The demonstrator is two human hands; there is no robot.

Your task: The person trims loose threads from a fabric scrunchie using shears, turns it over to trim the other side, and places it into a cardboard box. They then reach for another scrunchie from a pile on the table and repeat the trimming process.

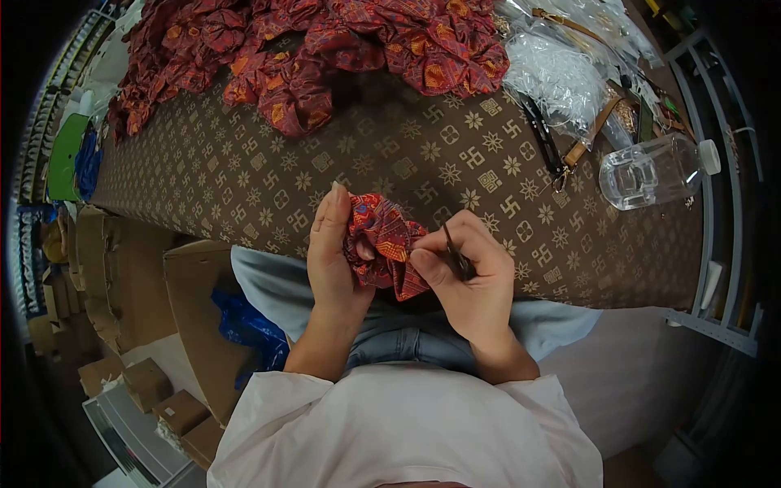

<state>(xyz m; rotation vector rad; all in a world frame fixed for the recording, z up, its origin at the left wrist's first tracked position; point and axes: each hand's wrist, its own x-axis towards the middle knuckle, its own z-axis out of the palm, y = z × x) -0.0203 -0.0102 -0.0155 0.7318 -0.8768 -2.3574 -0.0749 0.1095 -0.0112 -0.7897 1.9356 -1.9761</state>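
Note:
A red patterned, gathered ring of cloth [382, 236] is held between my two hands, above the near edge of the brown table. My left hand [332, 252] is wrapped round its left side, fingers upward, with a fingertip showing through the middle. My right hand [476, 272] pinches the cloth's right edge between thumb and forefinger. A small dark tool, seemingly scissors [459, 259], also sits within my right hand, partly hidden by the fingers. At the table's far side lies a large heap of similar red patterned cloth pieces [358, 41].
The brown patterned tabletop [268, 179] bears a clear plastic bottle [643, 175] at the right, black-handled tool [539, 134], straps, and plastic bags [561, 77]. A metal frame [712, 321] stands right. Cardboard boxes [134, 276] and blue plastic [252, 325] are at lower left.

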